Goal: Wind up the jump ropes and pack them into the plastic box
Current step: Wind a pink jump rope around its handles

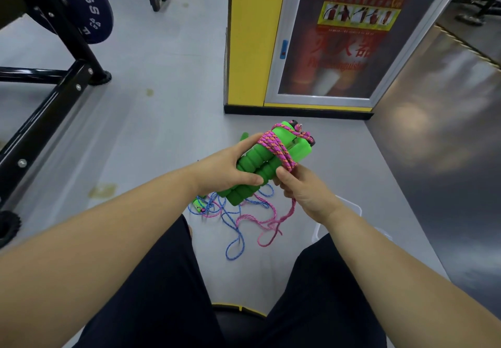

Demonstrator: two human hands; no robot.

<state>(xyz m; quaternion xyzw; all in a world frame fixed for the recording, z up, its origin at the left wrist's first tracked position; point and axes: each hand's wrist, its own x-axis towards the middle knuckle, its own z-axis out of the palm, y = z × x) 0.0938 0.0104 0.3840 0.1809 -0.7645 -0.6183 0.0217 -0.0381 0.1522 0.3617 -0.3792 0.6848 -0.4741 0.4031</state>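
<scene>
My left hand (pixel 230 167) grips two green foam jump-rope handles (pixel 257 174) held side by side above the floor. Several turns of pink cord (pixel 273 145) are wound around their upper part. My right hand (pixel 301 190) pinches that pink cord just below the wraps, and the loose tail hangs down to the floor. A blue cord (pixel 233 236) lies tangled with the pink tail on the floor, beside another green handle (pixel 198 206). The clear plastic box (pixel 352 206) sits on the floor under my right forearm, mostly hidden.
I sit with my knees (pixel 162 280) apart over the grey floor. A black weight rack (pixel 54 98) with a plate stands at the left. A yellow pillar (pixel 252 35) with a fire-extinguisher cabinet (pixel 339 43) stands straight ahead. A dark mat covers the floor at the right.
</scene>
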